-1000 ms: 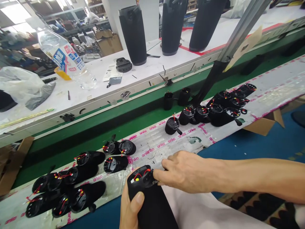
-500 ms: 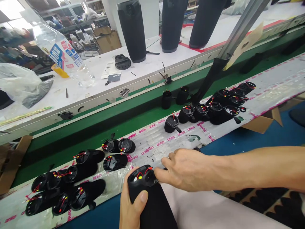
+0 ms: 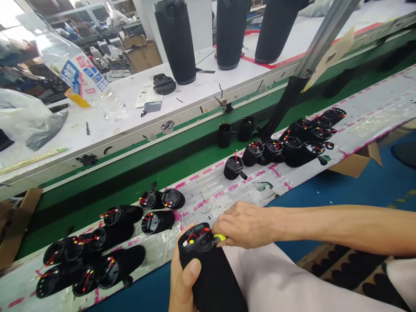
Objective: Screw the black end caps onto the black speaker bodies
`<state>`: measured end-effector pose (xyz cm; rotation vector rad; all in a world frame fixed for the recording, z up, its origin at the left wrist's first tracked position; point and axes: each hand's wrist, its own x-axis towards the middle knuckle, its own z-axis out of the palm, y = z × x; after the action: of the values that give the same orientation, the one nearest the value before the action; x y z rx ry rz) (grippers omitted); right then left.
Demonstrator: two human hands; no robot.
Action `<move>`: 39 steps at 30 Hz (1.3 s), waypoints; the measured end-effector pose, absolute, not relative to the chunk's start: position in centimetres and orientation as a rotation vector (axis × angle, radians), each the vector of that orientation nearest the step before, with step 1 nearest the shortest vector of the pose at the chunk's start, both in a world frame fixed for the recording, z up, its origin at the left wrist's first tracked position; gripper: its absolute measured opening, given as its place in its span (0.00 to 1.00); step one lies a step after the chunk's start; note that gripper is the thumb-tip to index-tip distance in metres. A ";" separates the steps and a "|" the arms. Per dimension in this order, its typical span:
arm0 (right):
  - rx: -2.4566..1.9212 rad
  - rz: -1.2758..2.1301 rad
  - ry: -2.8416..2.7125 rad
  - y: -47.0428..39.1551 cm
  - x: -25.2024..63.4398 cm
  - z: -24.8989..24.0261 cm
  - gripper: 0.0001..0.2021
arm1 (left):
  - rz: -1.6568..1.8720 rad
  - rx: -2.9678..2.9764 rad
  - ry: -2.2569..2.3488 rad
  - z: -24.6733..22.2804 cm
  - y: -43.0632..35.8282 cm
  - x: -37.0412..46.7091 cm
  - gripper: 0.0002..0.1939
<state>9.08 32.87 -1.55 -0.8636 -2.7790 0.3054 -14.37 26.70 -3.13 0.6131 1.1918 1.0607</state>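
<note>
My left hand (image 3: 185, 277) is wrapped round a black fabric-covered cylindrical speaker (image 3: 217, 281), its thumb pressed on the near side. The speaker tilts over my lap with its open end upward. Red wires with white and yellow connectors (image 3: 191, 242) show inside that end. At the right edge of the opening, my right hand (image 3: 242, 225) is closed on a small tool with a yellow-green handle (image 3: 220, 237). The tool's tip lies close against the rim; whether it touches the rim I cannot tell.
Several similar speakers with red wires lie on a tape-covered board at left (image 3: 113, 266) and right (image 3: 292, 149). Behind stands a white bench (image 3: 130, 130) with a plastic bottle (image 3: 87, 82) and tall black speakers (image 3: 177, 43). A metal post (image 3: 312, 52) rises at right.
The yellow-green handle has come into sight at my right fingers, which have turned slightly at the rim. The held speaker has shifted a little to the right.
</note>
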 end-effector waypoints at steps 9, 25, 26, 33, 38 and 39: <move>-0.996 0.430 -2.344 32.5 10.4 -0.2 0.22 | 0.980 0.301 1.166 -2.0 26.8 -14.3 0.49; -1.275 0.399 -2.690 29.6 6.2 2.8 0.12 | 1.077 0.808 1.662 -2.9 25.8 -15.5 0.44; -1.284 0.384 -2.682 29.4 6.1 2.7 0.12 | 1.076 0.815 1.684 -3.0 25.8 -15.6 0.44; -1.351 0.356 -2.694 28.8 5.3 2.6 0.09 | 1.016 0.889 1.901 -2.6 26.0 -15.3 0.43; -1.418 0.216 -2.705 27.6 4.6 1.2 0.07 | 0.957 0.967 2.012 -1.2 26.4 -14.5 0.45; -1.434 0.191 -2.705 27.4 4.5 0.9 0.07 | 0.939 0.981 2.040 -1.0 26.4 -14.4 0.45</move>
<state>4.49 27.41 0.88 -1.4340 -2.7049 0.1914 -14.39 26.36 -1.00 0.9806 2.0396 0.9390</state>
